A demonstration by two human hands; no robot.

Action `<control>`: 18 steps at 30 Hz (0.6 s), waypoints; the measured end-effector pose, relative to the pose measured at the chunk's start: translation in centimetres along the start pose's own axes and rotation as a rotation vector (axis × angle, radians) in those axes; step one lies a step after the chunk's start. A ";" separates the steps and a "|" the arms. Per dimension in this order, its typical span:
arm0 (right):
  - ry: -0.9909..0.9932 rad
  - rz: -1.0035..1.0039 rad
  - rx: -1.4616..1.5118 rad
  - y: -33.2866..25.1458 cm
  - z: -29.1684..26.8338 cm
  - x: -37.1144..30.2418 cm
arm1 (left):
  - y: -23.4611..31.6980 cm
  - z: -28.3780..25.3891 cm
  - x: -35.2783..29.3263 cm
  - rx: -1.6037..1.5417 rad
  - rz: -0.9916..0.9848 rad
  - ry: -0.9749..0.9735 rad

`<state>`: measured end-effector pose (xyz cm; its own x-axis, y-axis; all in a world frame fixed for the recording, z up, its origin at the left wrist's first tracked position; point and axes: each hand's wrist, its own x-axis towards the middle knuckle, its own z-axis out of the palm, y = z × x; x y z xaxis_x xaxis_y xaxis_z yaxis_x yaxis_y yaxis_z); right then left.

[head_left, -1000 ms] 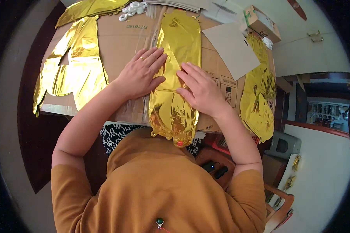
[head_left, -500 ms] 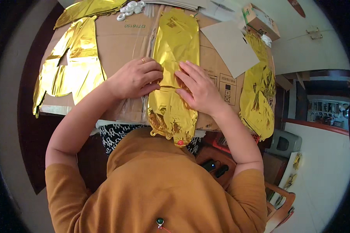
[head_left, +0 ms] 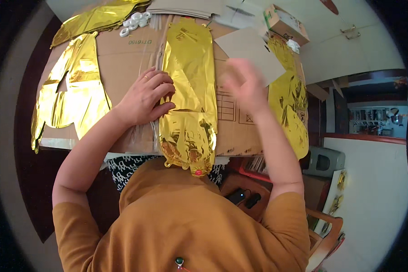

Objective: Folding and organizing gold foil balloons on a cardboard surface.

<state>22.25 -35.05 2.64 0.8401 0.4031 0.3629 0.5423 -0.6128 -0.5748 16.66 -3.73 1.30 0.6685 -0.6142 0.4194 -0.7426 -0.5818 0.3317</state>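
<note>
A long flat gold foil balloon (head_left: 190, 77) lies lengthwise before me, with a fold line across its middle and a small red spot at its near end. At its left edge rests my left hand (head_left: 150, 96), fingers bent and thumb apart from them, touching the foil without gripping it. To the right of the balloon my right hand (head_left: 245, 86) is in the air, smeared by motion, so its fingers cannot be made out. It is close to a grey card sheet (head_left: 251, 51) and partly overlaps its near corner.
Cardboard (head_left: 122, 59) covers the table. More gold foil lies at the left (head_left: 81, 86), far left (head_left: 95, 20) and right (head_left: 288, 109). White tape rolls (head_left: 135, 21) sit at the back; a small carton (head_left: 285, 25) stands back right. A wooden chair (head_left: 328, 226) is at my right.
My right hand has lifted off the foil balloon and moved right toward the grey card. My left hand stays at the balloon's left edge. The whole view has shifted slightly.
</note>
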 end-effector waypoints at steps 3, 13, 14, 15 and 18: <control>0.145 0.374 -0.325 8.0 -6.3 3.8 | 0.1 0.1 0.4 -0.003 0.002 -0.016; -0.353 0.764 -0.354 16.8 -11.9 6.7 | 0.2 -0.3 0.1 -0.002 -0.040 -0.066; -0.328 0.753 -0.323 17.6 -12.3 6.5 | 0.1 -0.1 0.1 -0.001 -0.033 -0.060; -0.271 0.707 -0.086 16.7 -12.5 6.5 | 0.1 -0.2 -0.1 -0.002 -0.039 -0.053; -0.089 0.564 0.461 12.6 -16.2 5.8 | 0.0 0.1 -0.2 -0.022 -0.015 0.014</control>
<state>34.08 -51.45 9.41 0.9758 0.1763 -0.1293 -0.0482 -0.4035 -0.9137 16.57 -3.65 1.17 0.6794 -0.5973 0.4262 -0.7330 -0.5791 0.3569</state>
